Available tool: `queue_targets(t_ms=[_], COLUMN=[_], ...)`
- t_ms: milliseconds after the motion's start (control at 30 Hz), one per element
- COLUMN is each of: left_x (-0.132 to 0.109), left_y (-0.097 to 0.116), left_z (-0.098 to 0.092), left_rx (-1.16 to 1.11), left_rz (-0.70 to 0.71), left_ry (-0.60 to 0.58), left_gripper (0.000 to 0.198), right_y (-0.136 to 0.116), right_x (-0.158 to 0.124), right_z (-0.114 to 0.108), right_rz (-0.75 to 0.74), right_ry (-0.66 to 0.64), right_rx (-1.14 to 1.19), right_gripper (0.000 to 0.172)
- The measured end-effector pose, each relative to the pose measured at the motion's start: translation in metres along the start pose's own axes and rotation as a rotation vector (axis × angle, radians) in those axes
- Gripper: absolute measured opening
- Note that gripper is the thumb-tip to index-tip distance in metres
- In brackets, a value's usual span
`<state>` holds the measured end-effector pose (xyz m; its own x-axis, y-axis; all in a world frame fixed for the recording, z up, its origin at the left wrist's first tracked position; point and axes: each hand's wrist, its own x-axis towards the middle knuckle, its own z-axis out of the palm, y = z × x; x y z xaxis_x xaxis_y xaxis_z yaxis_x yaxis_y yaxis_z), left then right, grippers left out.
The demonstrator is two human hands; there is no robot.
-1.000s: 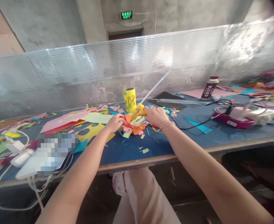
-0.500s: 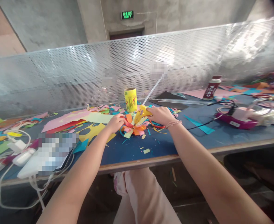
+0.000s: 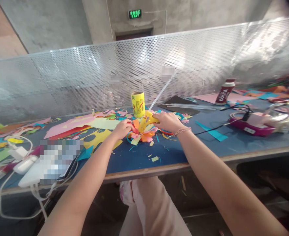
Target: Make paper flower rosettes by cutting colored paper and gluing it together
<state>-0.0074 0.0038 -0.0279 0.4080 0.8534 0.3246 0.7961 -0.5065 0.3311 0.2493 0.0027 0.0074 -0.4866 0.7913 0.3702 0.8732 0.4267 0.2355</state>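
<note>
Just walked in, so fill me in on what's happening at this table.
The person's right hand grips a yellow glue gun, its tip angled down over a colourful paper flower, with a white stick poking out of its back. The left hand is at the flower's left side; whether it pinches a petal is unclear. A yellow tube stands behind, and paper scraps litter the table.

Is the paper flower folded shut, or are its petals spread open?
The paper flower is spread open: its orange, pink and pale petals point outward in different directions.
</note>
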Motion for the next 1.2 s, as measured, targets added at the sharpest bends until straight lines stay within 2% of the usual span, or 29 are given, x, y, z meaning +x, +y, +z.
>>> queue_targets(t_ms=[433,700,900,1067,1200], left_x=[0.001,0.0,0.0,0.0,0.0], left_y=[0.001,0.001,0.0,0.0,0.0], left_z=[0.0,-0.001,0.0,0.0,0.0], left_rx=[-0.048,-0.028,-0.025,-0.03,-0.013], left_rz=[-0.019,-0.008,-0.004,-0.01,-0.002], left_ry=[0.005,-0.009,-0.002,-0.001,-0.004], left_gripper=[0.037,0.039,0.04,0.039,0.041], right_y=[-0.013,0.002,0.01,0.008,0.003], right_x=[0.0,0.0,-0.002,-0.003,-0.004], right_z=[-0.003,-0.001,-0.004,-0.008,-0.007], right_rz=[0.016,-0.064,0.012,0.091,0.081], right_ry=[0.01,-0.013,-0.065,-0.04,-0.035], right_rx=[0.028,0.035,0.006,0.015,0.003], right_gripper=[0.035,0.03,0.031,0.044,0.048])
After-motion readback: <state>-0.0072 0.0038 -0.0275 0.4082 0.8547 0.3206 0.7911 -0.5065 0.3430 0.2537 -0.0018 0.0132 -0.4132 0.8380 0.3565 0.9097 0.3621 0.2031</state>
